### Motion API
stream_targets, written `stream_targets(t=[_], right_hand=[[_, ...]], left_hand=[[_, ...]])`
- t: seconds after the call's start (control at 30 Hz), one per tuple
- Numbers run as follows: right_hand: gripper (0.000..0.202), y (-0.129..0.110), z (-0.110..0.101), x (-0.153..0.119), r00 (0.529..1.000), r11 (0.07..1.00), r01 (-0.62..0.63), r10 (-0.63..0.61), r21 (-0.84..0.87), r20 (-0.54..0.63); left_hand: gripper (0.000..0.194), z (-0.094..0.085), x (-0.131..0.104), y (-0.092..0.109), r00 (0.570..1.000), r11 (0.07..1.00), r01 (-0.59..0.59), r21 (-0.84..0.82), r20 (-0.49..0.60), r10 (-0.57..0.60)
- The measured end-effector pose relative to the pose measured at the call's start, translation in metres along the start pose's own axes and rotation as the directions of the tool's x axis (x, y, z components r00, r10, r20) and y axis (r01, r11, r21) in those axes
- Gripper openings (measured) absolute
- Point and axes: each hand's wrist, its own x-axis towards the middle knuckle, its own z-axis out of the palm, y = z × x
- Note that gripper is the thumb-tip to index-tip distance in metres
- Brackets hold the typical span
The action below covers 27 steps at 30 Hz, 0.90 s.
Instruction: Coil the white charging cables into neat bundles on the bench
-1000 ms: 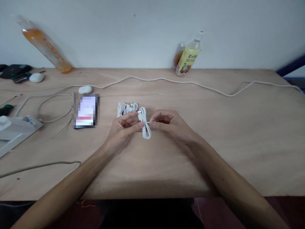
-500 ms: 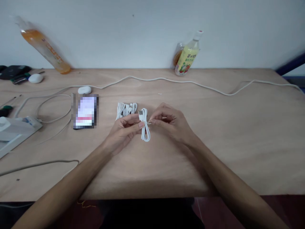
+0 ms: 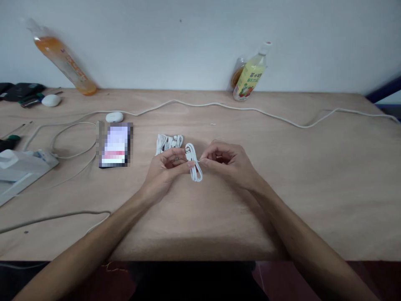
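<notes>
Between thumb and fingers, my left hand grips a coiled white USB cable around its middle, with the USB plug showing near the top of the coil. My right hand is closed in a pinch at the cable's right side, on the end of a thin white twist tie that runs to the coil's middle. Just behind my left hand lie several more coiled white cables on the wooden table, partly covered by my fingers.
Left of my hands lies a phone beside a white earbud case. A long white cord crosses the back of the table. A tilted orange drink bottle and a yellow-labelled bottle stand against the wall. A white holder sits far left.
The view has shifted slightly. My right fingers have come closer to the coil, less of the twist tie shows between them, and the coil has turned a little in my left hand.
</notes>
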Motion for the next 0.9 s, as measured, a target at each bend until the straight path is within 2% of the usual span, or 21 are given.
stream_targets(t=[0.3, 0.57, 0.63, 0.7, 0.77, 0.83, 0.9], right_hand=[[0.011, 0.006, 0.008, -0.004, 0.977, 0.969, 0.211, -0.214, -0.128, -0.009], [0.02, 0.009, 0.021, -0.011, 0.943, 0.906, 0.328, -0.331, -0.269, 0.037], [0.02, 0.01, 0.025, -0.013, 0.952, 0.923, 0.306, -0.303, -0.234, 0.047], [0.017, 0.01, 0.027, -0.015, 0.972, 0.961, 0.232, -0.223, -0.149, 0.074], [0.012, 0.007, 0.027, -0.016, 0.985, 0.995, 0.094, -0.087, -0.039, 0.148], [0.011, 0.003, 0.023, -0.015, 0.969, 0.996, -0.056, 0.038, 0.064, 0.243], [0.016, 0.0, 0.019, -0.013, 0.957, 0.977, -0.146, 0.099, 0.158, 0.273]], left_hand=[[0.045, 0.004, -0.002, 0.002, 0.997, 0.997, -0.081, 0.007, -0.001, 0.081], [0.042, 0.005, -0.007, 0.003, 0.988, 0.981, -0.155, 0.118, -0.01, 0.157], [0.041, 0.006, -0.007, 0.003, 0.983, 0.977, -0.181, 0.115, -0.004, 0.183], [0.041, 0.007, -0.007, 0.003, 0.98, 0.972, -0.197, 0.126, 0.003, 0.198], [0.039, 0.007, -0.006, 0.004, 0.976, 0.966, -0.217, 0.143, 0.006, 0.218], [0.037, 0.005, -0.006, 0.004, 0.969, 0.954, -0.245, 0.173, 0.004, 0.248], [0.031, 0.003, -0.006, 0.003, 0.96, 0.933, -0.275, 0.233, 0.01, 0.281]])
